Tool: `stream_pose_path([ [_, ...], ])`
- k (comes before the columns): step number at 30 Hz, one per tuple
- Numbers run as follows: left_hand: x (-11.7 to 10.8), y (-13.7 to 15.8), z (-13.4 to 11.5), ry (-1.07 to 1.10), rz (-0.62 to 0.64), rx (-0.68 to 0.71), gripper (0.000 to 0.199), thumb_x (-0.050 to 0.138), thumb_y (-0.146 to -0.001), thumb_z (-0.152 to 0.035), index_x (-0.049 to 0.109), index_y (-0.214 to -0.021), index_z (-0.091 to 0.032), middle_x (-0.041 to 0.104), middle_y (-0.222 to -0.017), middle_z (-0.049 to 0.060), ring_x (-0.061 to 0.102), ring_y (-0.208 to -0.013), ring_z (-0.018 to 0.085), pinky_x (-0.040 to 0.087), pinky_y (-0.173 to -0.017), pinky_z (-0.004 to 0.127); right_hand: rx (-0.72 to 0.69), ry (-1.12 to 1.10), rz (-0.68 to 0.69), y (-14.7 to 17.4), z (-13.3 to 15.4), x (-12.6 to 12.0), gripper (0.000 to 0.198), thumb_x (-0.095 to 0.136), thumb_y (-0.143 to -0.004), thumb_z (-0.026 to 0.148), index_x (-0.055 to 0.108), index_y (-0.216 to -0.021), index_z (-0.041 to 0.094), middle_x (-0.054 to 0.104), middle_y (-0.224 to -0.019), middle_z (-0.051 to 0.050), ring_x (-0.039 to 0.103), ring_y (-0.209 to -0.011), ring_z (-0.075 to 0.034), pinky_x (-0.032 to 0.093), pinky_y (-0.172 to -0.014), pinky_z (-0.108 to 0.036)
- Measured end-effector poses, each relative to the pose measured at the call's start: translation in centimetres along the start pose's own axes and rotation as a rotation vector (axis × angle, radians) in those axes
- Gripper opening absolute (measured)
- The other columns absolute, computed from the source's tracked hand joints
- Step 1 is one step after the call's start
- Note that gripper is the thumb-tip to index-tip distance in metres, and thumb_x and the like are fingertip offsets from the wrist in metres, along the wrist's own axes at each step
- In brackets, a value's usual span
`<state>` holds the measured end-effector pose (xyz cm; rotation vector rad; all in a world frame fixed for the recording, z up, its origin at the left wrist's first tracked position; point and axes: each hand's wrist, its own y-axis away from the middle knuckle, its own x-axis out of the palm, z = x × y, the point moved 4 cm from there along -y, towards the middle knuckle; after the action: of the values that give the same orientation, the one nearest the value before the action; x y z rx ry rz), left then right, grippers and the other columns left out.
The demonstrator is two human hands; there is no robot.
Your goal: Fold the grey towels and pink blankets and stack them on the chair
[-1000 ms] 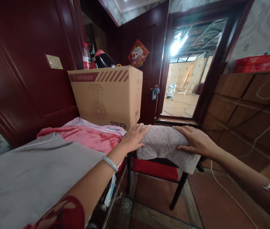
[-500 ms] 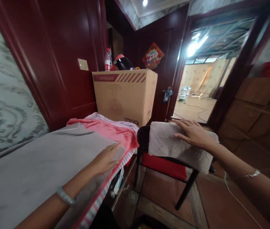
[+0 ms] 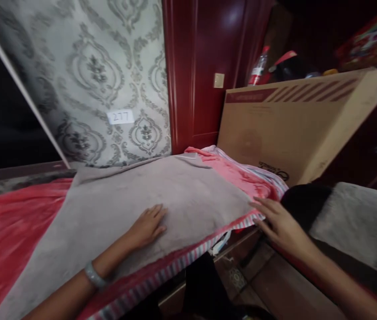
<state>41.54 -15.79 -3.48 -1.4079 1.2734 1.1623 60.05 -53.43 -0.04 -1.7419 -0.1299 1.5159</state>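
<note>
A grey cloth [image 3: 162, 186] lies spread over a pink blanket [image 3: 242, 175] with a striped border along its front edge. My left hand [image 3: 146, 226] rests on the middle of the grey cloth, palm down with the fingers loosely stretched. At the right corner of that cloth is my right hand [image 3: 280, 224], fingers extended over the striped edge; whether they touch the fabric I cannot tell. Neither hand grips anything. Folds run along the far side of the grey cloth, by the wall.
A tall cardboard box [image 3: 275, 129] stands behind the right end, with a plastic bottle [image 3: 259, 66] on top. On the right, a grey fuzzy cloth [image 3: 358, 226] hangs over a dark chair back [image 3: 303, 204]. A dark screen [image 3: 5, 111] is at left.
The view has swung left. My right hand has left the fuzzy cloth on the chair and come over to the grey cloth's corner. My left hand now lies nearer the cloth's middle.
</note>
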Motion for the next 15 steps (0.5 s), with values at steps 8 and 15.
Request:
stream_pose_path([
  [8, -0.3, 14.6, 8.2, -0.090, -0.028, -0.527, 0.060, 0.039, -0.097, -0.043, 0.042, -0.154, -0.025, 0.030, -0.164, 0.012, 0.025, -0.153, 0.032, 0.026, -0.119, 0.059, -0.100, -0.300, -0.002, -7.3, 5.5, 14.1, 0.044, 0.042, -0.097, 0.043, 0.063, -0.131, 0.024, 0.066, -0.129, -0.014, 0.063, -0.119, -0.031, 0.052, -0.101, -0.056],
  [15, -1.0, 22.5, 14.4, -0.159, -0.105, -0.960, 0.066, 0.036, -0.096, -0.043, 0.039, -0.154, -0.013, 0.028, -0.165, 0.017, 0.024, -0.153, 0.033, 0.023, -0.120, 0.057, 0.011, -0.167, 0.101, -7.7, 1.5, 21.7, 0.057, 0.036, -0.094, 0.055, 0.068, -0.122, 0.017, 0.070, -0.124, -0.017, 0.066, -0.113, -0.036, 0.052, -0.099, -0.058],
])
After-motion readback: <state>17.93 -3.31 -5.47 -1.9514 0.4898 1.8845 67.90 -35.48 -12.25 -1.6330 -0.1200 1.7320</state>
